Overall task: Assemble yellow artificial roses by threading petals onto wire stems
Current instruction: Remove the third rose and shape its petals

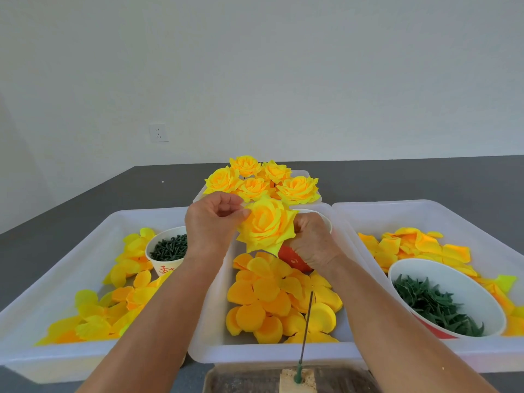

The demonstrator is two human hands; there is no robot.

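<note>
A person is standing over three white trays and holding up a nearly complete yellow rose [268, 225] between both hands, above the middle tray [209, 321]. The left hand [212, 222] is curling its fingers and pinching at the rose's outer petal edge on its left side. The right hand [312, 245] is gripping from below and to the right, fingers wrapped low under the bloom; what exactly it is clutching there I cannot tell, since the petals are hiding it.

Five finished roses [261, 180] are sitting in a small tray at the back, so a fair share of the work looks done. Plenty is remaining, though: loose orange-yellow petals [269, 304] are filling the middle tray, more petals are lying in the left tray [56, 279] and the right tray [425, 211], a cup of dark green pegs [170, 246] is looking well stocked, and a bowl of green sepals [433, 304] is looking full too.

A thin wire stem [307, 324] is standing upright in a block [297, 380] at the near edge, bare of petals, seemingly waiting for the next flower
</note>
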